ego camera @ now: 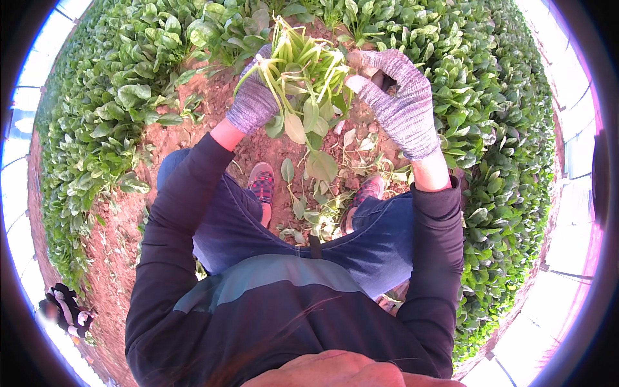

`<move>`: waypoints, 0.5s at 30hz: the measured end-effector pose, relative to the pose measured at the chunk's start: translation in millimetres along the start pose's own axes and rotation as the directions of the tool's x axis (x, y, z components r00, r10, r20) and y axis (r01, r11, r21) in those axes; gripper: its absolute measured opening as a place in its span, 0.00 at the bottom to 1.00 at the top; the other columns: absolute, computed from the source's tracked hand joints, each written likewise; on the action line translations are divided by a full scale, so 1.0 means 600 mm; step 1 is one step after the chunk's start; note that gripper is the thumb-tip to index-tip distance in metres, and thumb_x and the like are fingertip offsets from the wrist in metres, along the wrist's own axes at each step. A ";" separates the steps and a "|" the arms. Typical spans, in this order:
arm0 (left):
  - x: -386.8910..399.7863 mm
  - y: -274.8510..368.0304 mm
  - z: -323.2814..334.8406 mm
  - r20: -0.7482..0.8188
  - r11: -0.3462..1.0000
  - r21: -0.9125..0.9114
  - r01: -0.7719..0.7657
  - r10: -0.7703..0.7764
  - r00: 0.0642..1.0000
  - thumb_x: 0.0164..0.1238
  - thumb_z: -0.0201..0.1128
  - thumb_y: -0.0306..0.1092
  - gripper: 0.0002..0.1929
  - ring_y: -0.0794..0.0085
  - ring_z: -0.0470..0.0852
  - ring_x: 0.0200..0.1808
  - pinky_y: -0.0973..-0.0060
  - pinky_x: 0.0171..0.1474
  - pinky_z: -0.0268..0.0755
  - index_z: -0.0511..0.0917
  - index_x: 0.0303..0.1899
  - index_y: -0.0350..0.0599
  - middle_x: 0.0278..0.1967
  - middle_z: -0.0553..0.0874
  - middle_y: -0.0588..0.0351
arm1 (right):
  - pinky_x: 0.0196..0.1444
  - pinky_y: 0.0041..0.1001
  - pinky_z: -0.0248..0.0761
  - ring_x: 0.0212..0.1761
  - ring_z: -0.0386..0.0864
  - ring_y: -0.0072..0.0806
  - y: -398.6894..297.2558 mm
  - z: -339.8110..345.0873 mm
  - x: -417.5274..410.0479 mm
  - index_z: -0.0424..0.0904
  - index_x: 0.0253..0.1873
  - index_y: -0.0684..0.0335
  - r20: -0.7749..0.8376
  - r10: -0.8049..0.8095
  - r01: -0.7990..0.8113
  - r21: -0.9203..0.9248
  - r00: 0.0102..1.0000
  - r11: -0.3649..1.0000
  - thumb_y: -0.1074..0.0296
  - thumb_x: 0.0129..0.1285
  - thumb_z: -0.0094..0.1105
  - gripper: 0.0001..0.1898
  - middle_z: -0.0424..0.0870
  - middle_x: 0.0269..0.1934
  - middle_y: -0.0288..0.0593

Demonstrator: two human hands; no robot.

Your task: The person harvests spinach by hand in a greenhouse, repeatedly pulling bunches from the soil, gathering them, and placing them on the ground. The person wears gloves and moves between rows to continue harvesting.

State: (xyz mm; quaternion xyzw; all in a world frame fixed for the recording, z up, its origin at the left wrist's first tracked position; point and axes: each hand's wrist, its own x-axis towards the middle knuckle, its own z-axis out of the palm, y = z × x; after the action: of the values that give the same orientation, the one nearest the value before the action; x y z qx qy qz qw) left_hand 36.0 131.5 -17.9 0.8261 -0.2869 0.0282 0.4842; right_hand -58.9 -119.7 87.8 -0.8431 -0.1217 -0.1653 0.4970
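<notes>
My left hand (254,101), in a grey-purple knit glove, grips a bunch of leafy greens (309,60) that look like spinach. The pale root ends point up and away from me, while several leaves droop below. My right hand (404,109), gloved alike, is at the bunch's right side. Its thumb and forefinger tips reach the outer stems; whether they pinch one I cannot tell. Something dark, partly hidden, shows inside the curl of the right fingers. Most left fingers are hidden behind the bunch.
Dense rows of standing greens (130,94) grow on the left, and more greens (498,121) on the right. Loose leaves (321,217) litter the reddish soil between my shoes (261,184). Another person (67,309) is at the far lower left.
</notes>
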 end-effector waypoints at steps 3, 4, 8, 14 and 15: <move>-0.005 -0.002 -0.005 0.099 0.993 0.111 0.038 -0.049 0.994 0.73 0.69 0.30 0.27 0.67 0.88 0.55 0.70 0.58 0.85 0.71 0.69 0.36 0.57 0.86 0.50 | 0.38 0.31 0.80 0.33 0.84 0.27 -0.002 0.003 0.000 0.89 0.53 0.60 -0.042 -0.108 0.098 -0.190 0.993 0.977 0.68 0.59 0.79 0.17 0.82 0.36 0.38; -0.006 -0.002 -0.004 0.076 0.991 0.126 0.036 -0.046 0.996 0.72 0.69 0.30 0.26 0.65 0.89 0.54 0.68 0.57 0.85 0.73 0.68 0.37 0.56 0.87 0.49 | 0.39 0.33 0.80 0.34 0.85 0.31 0.000 0.005 0.000 0.89 0.52 0.60 -0.044 -0.174 0.157 -0.266 0.984 0.951 0.68 0.59 0.79 0.16 0.83 0.36 0.40; -0.006 -0.004 0.008 -0.165 0.995 0.070 -0.076 0.087 0.983 0.68 0.71 0.31 0.21 0.55 0.89 0.50 0.62 0.54 0.82 0.80 0.61 0.40 0.51 0.90 0.46 | 0.41 0.38 0.80 0.35 0.85 0.44 0.005 0.007 0.005 0.89 0.48 0.62 -0.045 -0.450 0.383 -0.453 0.892 0.805 0.68 0.57 0.78 0.14 0.85 0.35 0.47; -0.001 -0.005 0.018 -0.185 0.968 -0.242 -0.073 0.028 0.982 0.69 0.70 0.29 0.27 0.59 0.89 0.55 0.65 0.59 0.82 0.74 0.67 0.40 0.55 0.88 0.47 | 0.40 0.37 0.80 0.36 0.85 0.43 0.006 0.007 0.007 0.86 0.47 0.64 -0.017 -0.512 0.420 -0.549 0.859 0.723 0.70 0.63 0.72 0.09 0.85 0.35 0.46; -0.002 -0.006 0.017 -0.186 0.956 -0.287 -0.067 0.013 0.982 0.69 0.70 0.29 0.27 0.59 0.89 0.55 0.66 0.59 0.82 0.74 0.67 0.40 0.56 0.88 0.47 | 0.40 0.36 0.80 0.35 0.85 0.41 0.006 0.005 0.007 0.86 0.47 0.64 -0.023 -0.494 0.407 -0.535 0.869 0.741 0.70 0.65 0.71 0.08 0.85 0.34 0.45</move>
State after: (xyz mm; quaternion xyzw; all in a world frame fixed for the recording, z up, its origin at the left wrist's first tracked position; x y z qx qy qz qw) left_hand 34.7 125.1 -26.3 0.7336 -0.2591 0.0707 0.6243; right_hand -53.3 -118.3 85.2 -0.8729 -0.2326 -0.3755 0.2071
